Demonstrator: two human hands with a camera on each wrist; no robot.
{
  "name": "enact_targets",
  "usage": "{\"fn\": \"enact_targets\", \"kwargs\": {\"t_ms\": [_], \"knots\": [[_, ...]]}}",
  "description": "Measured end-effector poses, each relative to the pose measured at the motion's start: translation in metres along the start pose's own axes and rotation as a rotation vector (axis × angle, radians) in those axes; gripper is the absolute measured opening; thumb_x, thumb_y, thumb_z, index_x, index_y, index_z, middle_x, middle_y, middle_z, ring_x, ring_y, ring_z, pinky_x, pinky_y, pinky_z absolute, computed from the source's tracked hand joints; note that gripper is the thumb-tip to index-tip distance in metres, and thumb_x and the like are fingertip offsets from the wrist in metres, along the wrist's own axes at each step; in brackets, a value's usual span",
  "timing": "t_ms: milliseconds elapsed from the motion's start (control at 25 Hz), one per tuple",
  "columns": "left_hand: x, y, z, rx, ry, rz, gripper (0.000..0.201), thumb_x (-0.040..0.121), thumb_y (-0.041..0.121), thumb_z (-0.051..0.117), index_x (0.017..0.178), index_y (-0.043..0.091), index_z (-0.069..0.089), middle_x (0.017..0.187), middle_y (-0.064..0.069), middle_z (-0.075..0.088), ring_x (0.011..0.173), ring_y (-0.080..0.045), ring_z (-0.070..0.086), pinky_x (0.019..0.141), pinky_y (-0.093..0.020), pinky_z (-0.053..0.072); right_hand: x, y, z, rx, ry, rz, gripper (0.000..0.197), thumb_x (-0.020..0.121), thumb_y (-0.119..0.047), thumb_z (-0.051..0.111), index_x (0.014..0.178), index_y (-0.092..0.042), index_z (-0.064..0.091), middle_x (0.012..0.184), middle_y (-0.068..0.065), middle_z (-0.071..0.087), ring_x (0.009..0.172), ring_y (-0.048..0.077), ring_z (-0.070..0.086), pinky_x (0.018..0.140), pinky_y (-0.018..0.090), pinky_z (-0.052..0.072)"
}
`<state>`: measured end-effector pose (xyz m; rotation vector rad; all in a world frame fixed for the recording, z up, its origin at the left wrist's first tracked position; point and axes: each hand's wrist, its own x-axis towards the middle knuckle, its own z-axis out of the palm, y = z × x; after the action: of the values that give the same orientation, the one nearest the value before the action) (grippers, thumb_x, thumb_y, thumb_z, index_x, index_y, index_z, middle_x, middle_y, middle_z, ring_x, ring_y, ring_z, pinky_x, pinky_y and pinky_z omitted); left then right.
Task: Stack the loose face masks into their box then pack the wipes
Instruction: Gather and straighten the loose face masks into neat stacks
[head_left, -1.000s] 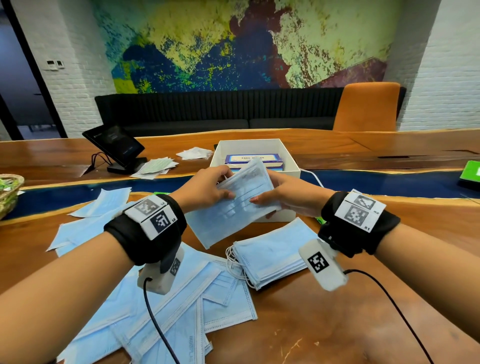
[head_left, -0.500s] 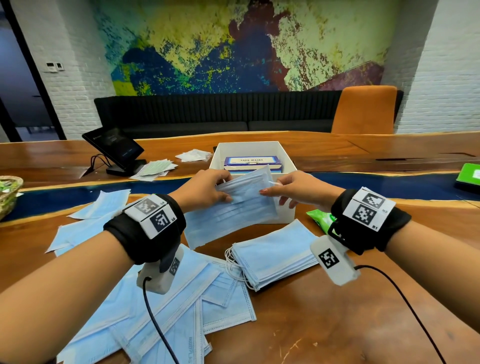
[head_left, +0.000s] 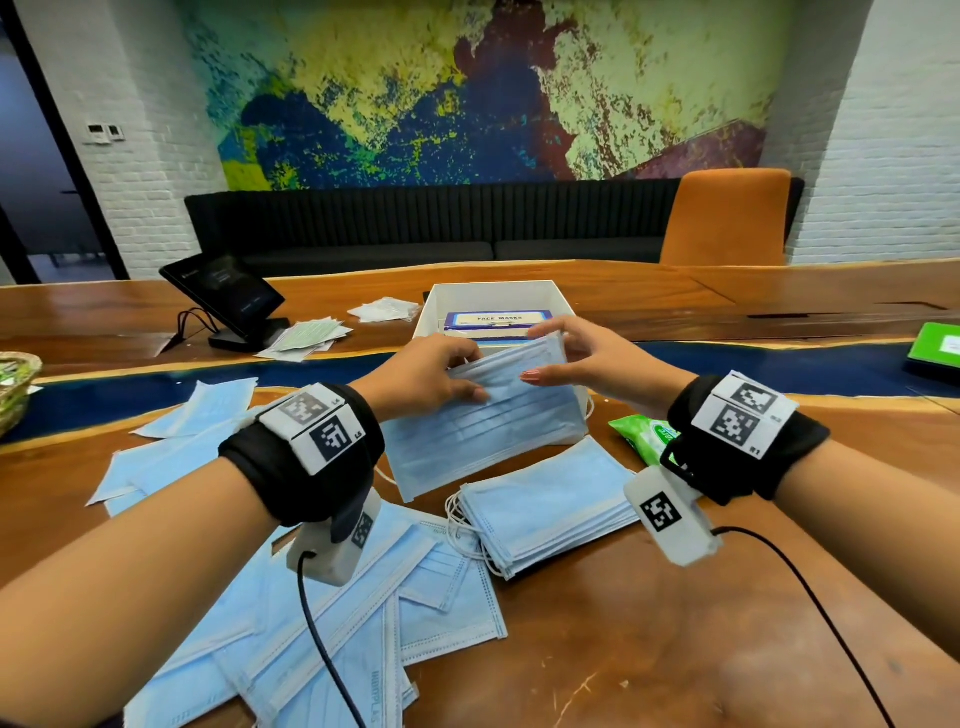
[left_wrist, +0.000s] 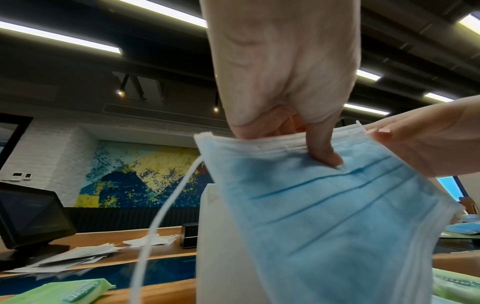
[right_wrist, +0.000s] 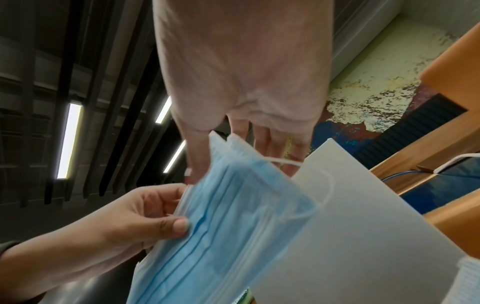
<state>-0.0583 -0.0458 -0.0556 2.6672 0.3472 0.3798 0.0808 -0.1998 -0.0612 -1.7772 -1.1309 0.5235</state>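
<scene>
Both hands hold a thin bundle of blue face masks (head_left: 483, 431) upright in front of the white box (head_left: 569, 332). My left hand (head_left: 467, 376) pinches the top edge, with the thumb (left_wrist: 327, 158) on the pleats of the masks (left_wrist: 337, 216). At the upper right corner my right hand (head_left: 540, 353) has its thumb (right_wrist: 197, 164) in front of the masks (right_wrist: 228, 216) and its fingers behind. A blue "FACE MASKS" carton (head_left: 496, 319) lies inside the box. A neat mask stack (head_left: 550, 504) and loose masks (head_left: 311, 597) lie on the table. A green wipes pack (head_left: 644, 436) sits right of the box.
A tablet on a stand (head_left: 223, 291) and scattered papers (head_left: 301, 338) lie at the back left. A woven basket (head_left: 15, 379) sits at the left edge, a green packet (head_left: 935, 348) at the far right. Another green wipes pack (left_wrist: 64, 292) lies near the left wrist.
The held masks have risen and tipped upright, their top edge now near the box's front rim. My right hand shifted from under the bundle to its upper right corner.
</scene>
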Motion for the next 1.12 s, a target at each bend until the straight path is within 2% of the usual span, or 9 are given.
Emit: {"fn": "enact_targets", "kwargs": {"t_ms": [120,200,400,480,560,640,720,960,1120], "knots": [[0.002,0.002,0.001,-0.004,0.017,0.013,0.029,0.084,0.028,0.067,0.107,0.012,0.062,0.101,0.005,0.055,0.092,-0.01,0.049,0.062,-0.005,0.036,0.0,-0.002,0.001,0.036,0.025,-0.025,0.033,0.082,-0.008,0.067,0.115,-0.006,0.06,0.112,0.006,0.065,0.093,0.01,0.062,0.072,0.015,0.054],[0.002,-0.001,0.0,-0.023,0.02,0.003,0.031,0.083,0.03,0.067,0.107,0.011,0.062,0.102,0.004,0.055,0.093,-0.011,0.049,0.063,-0.005,0.038,-0.001,-0.003,-0.001,0.061,0.049,-0.018,0.027,0.083,-0.008,0.066,0.11,-0.009,0.062,0.1,-0.001,0.065,0.085,0.006,0.063,0.063,0.011,0.055],[0.003,-0.003,0.0,-0.036,-0.006,-0.021,0.027,0.084,0.03,0.066,0.106,0.015,0.061,0.103,0.005,0.055,0.094,-0.011,0.05,0.064,-0.006,0.04,-0.004,0.003,-0.007,0.135,0.014,0.007,0.019,0.084,-0.013,0.064,0.099,-0.025,0.06,0.114,0.004,0.064,0.101,0.018,0.063,0.087,0.033,0.053],[0.004,-0.001,0.001,-0.034,-0.01,-0.018,0.028,0.085,0.03,0.065,0.108,0.015,0.06,0.104,0.005,0.055,0.095,-0.011,0.05,0.066,-0.008,0.041,-0.006,0.004,-0.009,0.132,0.008,-0.002,0.02,0.085,-0.013,0.064,0.102,-0.022,0.06,0.113,0.002,0.064,0.099,0.016,0.063,0.085,0.028,0.053],[0.005,0.002,0.002,-0.032,-0.032,-0.027,0.03,0.086,0.03,0.064,0.111,0.013,0.06,0.104,0.003,0.057,0.096,-0.014,0.052,0.07,-0.015,0.044,-0.007,0.005,-0.011,0.131,0.038,-0.002,0.017,0.085,-0.012,0.064,0.101,-0.018,0.061,0.106,0.0,0.066,0.09,0.011,0.064,0.075,0.019,0.055],[0.004,0.003,0.003,-0.015,-0.097,-0.05,0.029,0.087,0.031,0.063,0.109,0.013,0.06,0.103,0.001,0.059,0.092,-0.014,0.054,0.069,-0.016,0.044,-0.008,0.006,-0.015,0.133,0.114,0.045,0.011,0.083,-0.011,0.068,0.087,-0.017,0.059,0.094,-0.001,0.066,0.08,0.01,0.064,0.062,0.016,0.054],[0.003,0.003,0.008,0.04,-0.205,-0.069,0.027,0.088,0.032,0.061,0.107,0.013,0.06,0.101,0.001,0.059,0.09,-0.013,0.054,0.067,-0.014,0.041,-0.008,0.011,-0.019,0.029,0.191,0.102,0.022,0.079,-0.014,0.072,0.076,-0.015,0.051,0.086,-0.001,0.063,0.074,0.011,0.06,0.055,0.015,0.049],[0.0,0.001,0.021,0.131,-0.523,-0.237,0.03,0.088,0.031,0.061,0.114,0.019,0.051,0.098,0.0,0.06,0.077,-0.015,0.061,0.066,-0.02,0.052,-0.005,0.039,-0.017,-0.347,0.137,0.316,0.026,0.078,-0.025,0.075,0.074,-0.015,0.052,0.076,0.001,0.057,0.073,0.017,0.055,0.055,0.022,0.04],[-0.001,-0.008,0.026,0.245,-0.58,-0.253,0.037,0.087,0.024,0.064,0.121,0.018,0.05,0.106,-0.003,0.06,0.093,-0.019,0.062,0.066,-0.016,0.048,-0.006,0.05,-0.014,-0.454,0.05,0.406,0.021,0.082,-0.026,0.07,0.076,-0.019,0.052,0.075,-0.002,0.057,0.066,0.011,0.053,0.053,0.021,0.041]]}}
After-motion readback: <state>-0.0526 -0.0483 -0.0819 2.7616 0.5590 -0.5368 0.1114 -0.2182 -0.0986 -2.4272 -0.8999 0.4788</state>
